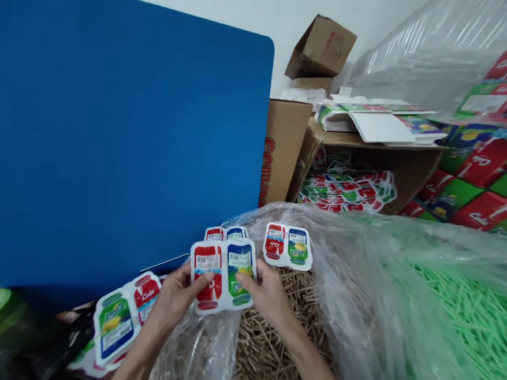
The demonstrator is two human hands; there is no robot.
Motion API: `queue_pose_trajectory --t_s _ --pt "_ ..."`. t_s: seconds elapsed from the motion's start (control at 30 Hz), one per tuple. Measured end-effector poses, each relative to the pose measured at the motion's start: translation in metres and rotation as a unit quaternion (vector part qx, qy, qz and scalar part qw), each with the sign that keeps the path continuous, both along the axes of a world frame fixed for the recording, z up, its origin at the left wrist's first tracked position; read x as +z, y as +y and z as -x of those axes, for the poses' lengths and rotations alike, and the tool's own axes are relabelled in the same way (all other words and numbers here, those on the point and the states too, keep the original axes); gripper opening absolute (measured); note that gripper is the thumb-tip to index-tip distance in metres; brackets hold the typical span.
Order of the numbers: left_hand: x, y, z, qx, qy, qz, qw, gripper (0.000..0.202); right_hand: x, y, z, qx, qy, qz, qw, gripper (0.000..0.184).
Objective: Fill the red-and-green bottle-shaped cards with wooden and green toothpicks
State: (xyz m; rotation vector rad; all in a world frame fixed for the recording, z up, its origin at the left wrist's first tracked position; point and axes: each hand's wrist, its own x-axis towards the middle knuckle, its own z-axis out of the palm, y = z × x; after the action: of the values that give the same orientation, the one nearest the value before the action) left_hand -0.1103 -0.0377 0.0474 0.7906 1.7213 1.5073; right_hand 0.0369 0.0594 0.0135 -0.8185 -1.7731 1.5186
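A white-edged printed card (pixel 223 256) with two can shapes, one red "Cola" and one blue-green with a lemon, is held upright between my hands. My left hand (pixel 183 292) pinches its left edge, thumb on the red can. On the opposite edge, my right hand (pixel 267 293) grips with its thumb over the blue-green can. Similar cards (pixel 226 232) show just behind it. Another two-can card (pixel 287 246) lies to the right on a clear bag of brown sticks (pixel 286 350). At left, near my left forearm, is a stack of such cards (pixel 115 324).
A large blue panel (pixel 122 124) rises at the left. An open cardboard box (pixel 412 170) at the back holds many cards, with folded printed cartons (pixel 388 124) on top. Green sticks (pixel 483 318) fill a bag at right, before stacked printed boxes (pixel 483 211).
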Motion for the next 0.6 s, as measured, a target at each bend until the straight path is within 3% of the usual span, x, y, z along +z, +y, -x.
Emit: queue_pose_trajectory --t_s 0.2,0.33,0.47,0.6 --pt "-0.005 0.037 0.043 0.044 0.142 0.031 0.988 0.053 0.011 0.045 0.046 -0.007 -0.076 -0.081 0.994 0.014" --pt "-0.016 0.051 0.055 0.088 0.295 0.076 0.948 0.046 0.008 0.052 0.066 -0.077 -0.144 -0.143 0.976 0.017" --pt "-0.015 0.054 0.041 0.099 0.437 0.079 0.890 0.052 0.001 0.044 0.064 -0.134 -0.155 -0.211 0.956 0.038" --pt "-0.005 0.071 0.008 0.003 0.499 0.066 0.864 0.039 -0.003 0.027 0.033 -0.142 -0.138 -0.259 0.945 0.032"
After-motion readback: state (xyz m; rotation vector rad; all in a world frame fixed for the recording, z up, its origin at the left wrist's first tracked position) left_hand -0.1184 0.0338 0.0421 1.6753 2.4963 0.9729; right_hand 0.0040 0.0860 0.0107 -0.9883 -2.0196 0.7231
